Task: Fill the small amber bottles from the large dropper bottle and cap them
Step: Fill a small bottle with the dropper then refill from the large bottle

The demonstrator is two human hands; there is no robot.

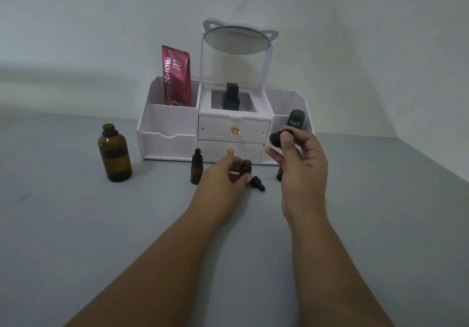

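The large amber bottle point(115, 154) stands uncapped at the left of the grey table. My left hand point(223, 174) grips a small open amber bottle point(245, 167) standing on the table at centre. My right hand point(299, 164) is raised to its right, thumb and fingers pinching a black dropper cap point(277, 137). A second small amber bottle point(196, 168), capped with a black dropper, stands just left of my left hand. A loose black dropper cap point(257, 183) lies on the table beside the held bottle. Another small amber bottle point(279, 173) peeks out behind my right hand.
A white cosmetic organiser point(167, 134) with two drawers and a cat-ear mirror point(237, 39) stands against the wall behind the bottles. It holds a red sachet point(176, 75), a black bottle point(231, 98) and a dark Kahf tube point(296, 119).
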